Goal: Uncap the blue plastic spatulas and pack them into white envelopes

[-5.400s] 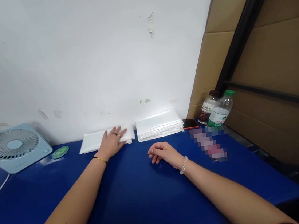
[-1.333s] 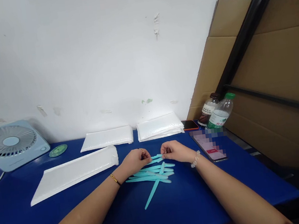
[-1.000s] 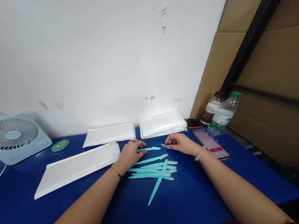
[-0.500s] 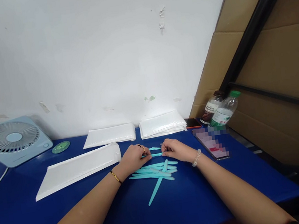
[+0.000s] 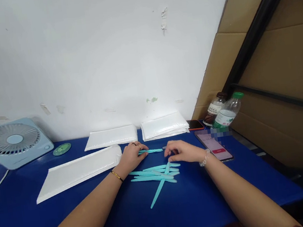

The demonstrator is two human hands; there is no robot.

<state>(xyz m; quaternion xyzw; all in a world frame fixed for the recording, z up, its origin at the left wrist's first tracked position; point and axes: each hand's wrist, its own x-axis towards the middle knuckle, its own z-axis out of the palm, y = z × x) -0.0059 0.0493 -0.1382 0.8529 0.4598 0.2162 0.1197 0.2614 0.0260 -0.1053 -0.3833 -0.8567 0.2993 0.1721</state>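
Observation:
Several thin turquoise plastic sticks with paler tips lie in a crossed pile (image 5: 159, 175) on the blue table. Beyond the pile, my left hand (image 5: 132, 156) has its fingers closed on turquoise sticks (image 5: 155, 150) that lie level, their right ends pointing at my other hand. My right hand (image 5: 183, 151) is just above the pile's upper right side, fingers curled and apart, with nothing visible between them. A pale tip shows beside its fingertips. To the left of my left hand lies a long white padded envelope (image 5: 78, 171).
White envelopes (image 5: 111, 137) and a second stack (image 5: 164, 125) lie along the wall. A fan (image 5: 14, 141) and green disc (image 5: 61, 149) are at left. Two phones (image 5: 216, 147) and two bottles (image 5: 225, 115) stand or lie at right, beside cardboard (image 5: 283, 74).
The stick held between both hands now lies with the one behind it. My left hand has moved left and slightly back; my right hand has let go and shifted right.

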